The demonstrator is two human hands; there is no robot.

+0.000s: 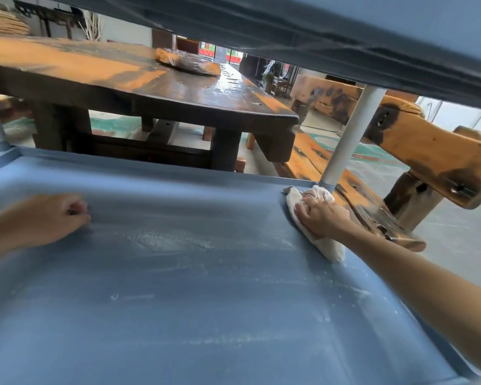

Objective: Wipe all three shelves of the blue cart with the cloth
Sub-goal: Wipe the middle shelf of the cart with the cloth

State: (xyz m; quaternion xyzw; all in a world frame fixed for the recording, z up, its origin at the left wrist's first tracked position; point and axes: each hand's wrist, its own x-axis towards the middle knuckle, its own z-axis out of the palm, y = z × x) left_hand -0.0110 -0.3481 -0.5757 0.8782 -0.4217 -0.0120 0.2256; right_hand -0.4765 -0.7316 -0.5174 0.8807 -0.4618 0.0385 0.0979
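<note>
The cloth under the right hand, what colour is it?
White, seen in the head view: cloth.

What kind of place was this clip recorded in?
Probably a rustic teahouse, restaurant or furniture showroom. Beyond the blue cart's shelf stand a long slab-wood table and heavy timber benches, with an open doorway far behind.

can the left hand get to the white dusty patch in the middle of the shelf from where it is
Probably yes. The left hand rests curled on the shelf, and the dusty patch lies just to its right on the same bare surface. Nothing stands between them; the right hand and cloth are at the far corner.
</note>
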